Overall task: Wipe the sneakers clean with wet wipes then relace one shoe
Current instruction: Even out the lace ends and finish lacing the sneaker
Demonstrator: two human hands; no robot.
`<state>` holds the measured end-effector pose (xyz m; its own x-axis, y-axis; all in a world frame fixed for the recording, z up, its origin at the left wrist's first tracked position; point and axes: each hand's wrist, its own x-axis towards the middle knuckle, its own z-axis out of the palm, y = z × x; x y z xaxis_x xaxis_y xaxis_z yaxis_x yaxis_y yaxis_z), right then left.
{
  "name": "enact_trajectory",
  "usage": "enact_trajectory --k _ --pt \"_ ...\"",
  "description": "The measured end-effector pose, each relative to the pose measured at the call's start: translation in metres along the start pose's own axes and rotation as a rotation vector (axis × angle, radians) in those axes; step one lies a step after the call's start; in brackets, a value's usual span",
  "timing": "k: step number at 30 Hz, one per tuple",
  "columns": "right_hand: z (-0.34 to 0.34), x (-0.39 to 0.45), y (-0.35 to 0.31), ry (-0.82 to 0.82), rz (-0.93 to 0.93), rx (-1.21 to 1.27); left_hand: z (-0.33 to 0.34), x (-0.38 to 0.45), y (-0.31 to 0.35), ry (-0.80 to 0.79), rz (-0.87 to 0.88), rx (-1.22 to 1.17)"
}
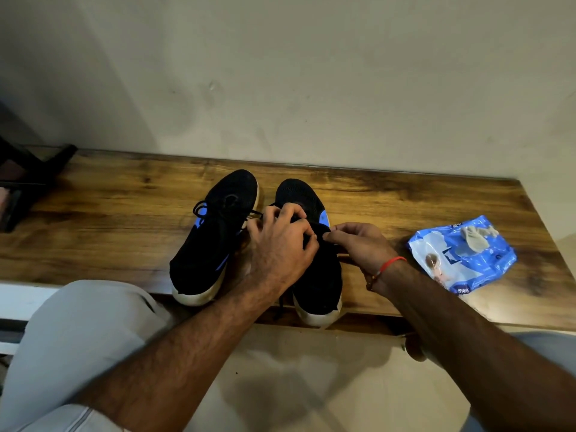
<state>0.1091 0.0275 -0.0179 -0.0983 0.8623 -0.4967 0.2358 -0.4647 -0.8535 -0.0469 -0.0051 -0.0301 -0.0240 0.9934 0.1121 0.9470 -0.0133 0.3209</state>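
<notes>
Two black sneakers side by side at the front edge of a wooden bench, toes to the wall, heels slightly over the lip. Left sneaker (212,238) laced, loose bow near the tongue. Right sneaker (314,263) under both hands, mid-lacing. Left hand (280,244) draped over the eyelets, fingers curled and apparently pinching the black lace (282,307), one end dangling past the heel. Right hand (358,241) just beside it, thumb and forefinger nipped together on a strand at the tongue. Blue pack of wet wipes (464,260) toward the right end of the bench (109,213), a crumpled, greyed wipe (473,238) lying on top. Wiping judged finished, going by that soiled wipe; relacing judged under way, with threading of the upper eyelets and tying probably left. Exact eyelet reached hidden by the hands.
</notes>
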Motion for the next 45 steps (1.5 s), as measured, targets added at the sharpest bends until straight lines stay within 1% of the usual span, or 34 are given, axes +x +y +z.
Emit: enact_trajectory --k 5,9,11,14,16,18,22,26,28,30,32,33,34,35,36,37,38,39,40,41,42,43,44,45 --pt "0.003 -0.001 -0.001 0.016 -0.106 -0.065 -0.001 0.001 0.002 -0.027 -0.072 -0.066" --pt "0.006 0.0 0.001 0.064 -0.195 -0.181 0.003 0.005 0.0 -0.048 -0.048 -0.158" --pt "0.005 -0.003 0.003 0.054 -0.244 -0.231 0.005 0.006 -0.003 -0.06 -0.042 -0.209" --pt "0.005 -0.006 0.003 0.034 -0.289 -0.218 0.008 0.006 -0.007 -0.053 -0.067 -0.216" --pt "0.004 -0.004 0.003 0.045 -0.277 -0.141 0.008 0.007 -0.009 -0.048 -0.089 -0.228" --pt "0.002 -0.002 0.003 0.04 -0.218 -0.076 0.008 0.007 -0.01 -0.044 -0.096 -0.234" --pt "0.004 -0.002 0.004 0.004 -0.136 -0.007 0.008 0.005 -0.009 -0.029 -0.078 -0.234" --pt "0.006 0.004 0.001 0.015 -0.064 0.011 0.009 0.004 -0.007 0.015 -0.101 -0.252" --pt "0.003 0.007 -0.005 0.053 -0.024 0.056 0.007 0.004 -0.008 0.022 -0.149 -0.22" --pt "-0.011 0.011 -0.015 0.135 0.02 0.16 0.006 0.005 -0.009 0.01 -0.204 -0.173" --pt "-0.037 0.021 -0.025 0.307 0.04 0.335 0.007 0.005 -0.012 0.016 -0.246 -0.157" --pt "-0.05 0.026 -0.029 0.418 0.027 0.383 0.007 0.005 -0.013 0.023 -0.259 -0.157" --pt "-0.063 0.032 -0.028 0.539 -0.021 0.31 0.008 0.005 -0.014 0.026 -0.27 -0.161" --pt "-0.071 0.035 -0.025 0.66 -0.102 0.077 0.008 0.005 -0.015 0.026 -0.281 -0.169" --pt "-0.075 0.038 -0.019 0.736 -0.202 -0.208 0.009 0.005 -0.016 0.018 -0.29 -0.177" --pt "-0.074 0.039 -0.012 0.753 -0.335 -0.476 0.009 0.006 -0.016 0.01 -0.297 -0.184" --pt "-0.067 0.037 -0.005 0.681 -0.471 -0.668 0.009 0.006 -0.017 0.003 -0.302 -0.187" --pt "-0.054 0.032 -0.001 0.529 -0.54 -0.777 0.008 0.007 -0.017 -0.003 -0.306 -0.189" --pt "-0.04 0.027 0.001 0.359 -0.578 -0.857 0.008 0.007 -0.017 -0.009 -0.311 -0.191" --pt "-0.027 0.023 0.003 0.196 -0.575 -0.956 0.009 0.008 -0.017 -0.015 -0.315 -0.194" --pt "-0.016 0.02 0.004 0.094 -0.562 -1.065 0.009 0.008 -0.017 -0.021 -0.319 -0.194" --pt "-0.011 0.018 0.003 0.057 -0.54 -1.138 0.01 0.008 -0.017 -0.029 -0.325 -0.193" --pt "-0.012 0.019 0.0 0.087 -0.512 -1.152 0.01 0.008 -0.017 -0.04 -0.331 -0.19" --pt "-0.018 0.022 -0.004 0.166 -0.465 -1.118 0.01 0.008 -0.018 -0.055 -0.335 -0.185"
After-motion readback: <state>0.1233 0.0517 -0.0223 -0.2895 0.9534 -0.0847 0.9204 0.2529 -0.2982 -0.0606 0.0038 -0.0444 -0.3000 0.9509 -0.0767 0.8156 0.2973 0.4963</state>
